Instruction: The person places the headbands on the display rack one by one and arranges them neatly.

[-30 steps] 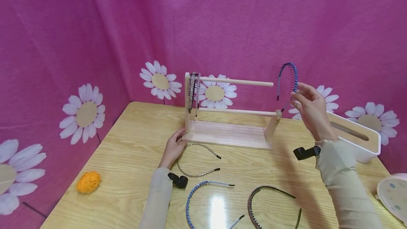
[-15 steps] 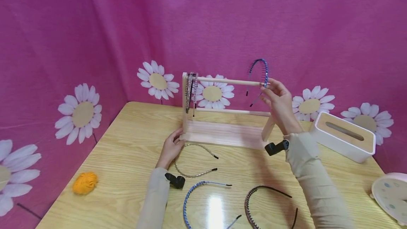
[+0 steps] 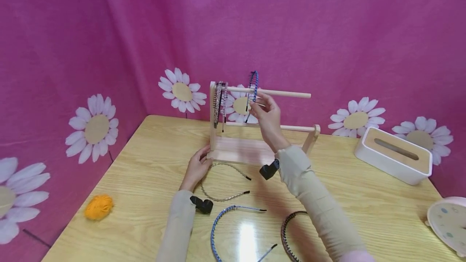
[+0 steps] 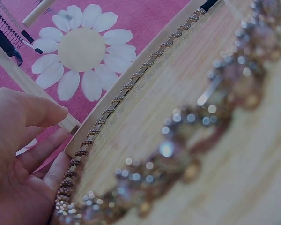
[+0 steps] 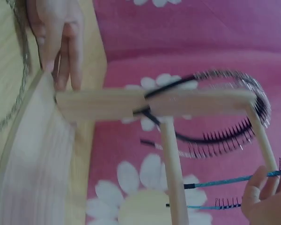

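My right hand (image 3: pixel 268 121) pinches a blue toothed headband (image 3: pixel 256 80), which loops over the upper rod (image 3: pixel 287 93) of a wooden headband rack. The right wrist view shows the blue headband's two tips (image 5: pixel 189 186) beside the lower rod. At the rack's lower left corner, my left hand (image 3: pixel 198 169) holds the base (image 3: pixel 240 149), thumb at the front edge and fingers by the upright (image 5: pixel 103 104). Glittery toothed headbands (image 3: pixel 219 102) hang at the rods' left end. Right by the left hand, a beaded headband (image 3: pixel 227 200) lies on the table.
A second blue headband (image 3: pixel 214 235) and a brown toothed one (image 3: pixel 285 237), partly hidden by the right sleeve, lie in front. An orange yarn bundle (image 3: pixel 99 207) sits at left. On the right stand a white tissue box (image 3: pixel 391 169) and a round clock (image 3: pixel 449 221).
My right hand has carried the blue headband leftward from beyond the upper rod's free end, over its tip and along it toward the hanging headbands. The left hand has stayed at the rack's corner.
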Demonstrator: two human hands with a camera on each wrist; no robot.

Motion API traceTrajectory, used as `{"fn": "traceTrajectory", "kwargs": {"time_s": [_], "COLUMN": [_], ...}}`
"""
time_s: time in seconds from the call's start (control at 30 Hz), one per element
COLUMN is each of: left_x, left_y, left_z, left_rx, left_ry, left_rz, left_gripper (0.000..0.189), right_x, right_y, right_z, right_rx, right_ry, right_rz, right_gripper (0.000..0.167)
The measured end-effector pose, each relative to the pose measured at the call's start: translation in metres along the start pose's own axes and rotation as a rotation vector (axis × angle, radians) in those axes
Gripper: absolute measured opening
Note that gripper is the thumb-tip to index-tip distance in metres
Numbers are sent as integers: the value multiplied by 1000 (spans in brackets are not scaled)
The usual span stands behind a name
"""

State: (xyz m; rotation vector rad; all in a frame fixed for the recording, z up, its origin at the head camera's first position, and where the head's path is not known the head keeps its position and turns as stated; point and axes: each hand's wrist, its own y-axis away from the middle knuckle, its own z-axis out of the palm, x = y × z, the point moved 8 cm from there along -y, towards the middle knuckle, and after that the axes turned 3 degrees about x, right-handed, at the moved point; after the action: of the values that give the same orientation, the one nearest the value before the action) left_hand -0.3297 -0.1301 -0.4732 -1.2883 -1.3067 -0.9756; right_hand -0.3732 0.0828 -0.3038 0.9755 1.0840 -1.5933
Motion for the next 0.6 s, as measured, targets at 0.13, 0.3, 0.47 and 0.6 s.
{"fn": "traceTrajectory", "kwargs": {"time_s": [0.13, 0.3, 0.47, 0.6], "left_x": [0, 2, 3, 1], "left_y": [0, -1, -1, -1], "left_z": [-1, -1, -1, 1], "left_rx": [1, 1, -4, -1], "left_ry": [-16, -14, -17, -19], "left_rz": [2, -4, 0, -8], "left_gripper": [49, 49, 49, 50], "right_x": [6, 11, 18, 22], "right_y": [2, 4, 4, 3], "right_z": [20, 37, 46, 49], "right_rx": [-21, -38, -44, -65], "right_ry": [11, -5, -12, -3], "right_rz": [8, 37, 63, 70], "right_gripper": [39, 39, 39, 40]}}
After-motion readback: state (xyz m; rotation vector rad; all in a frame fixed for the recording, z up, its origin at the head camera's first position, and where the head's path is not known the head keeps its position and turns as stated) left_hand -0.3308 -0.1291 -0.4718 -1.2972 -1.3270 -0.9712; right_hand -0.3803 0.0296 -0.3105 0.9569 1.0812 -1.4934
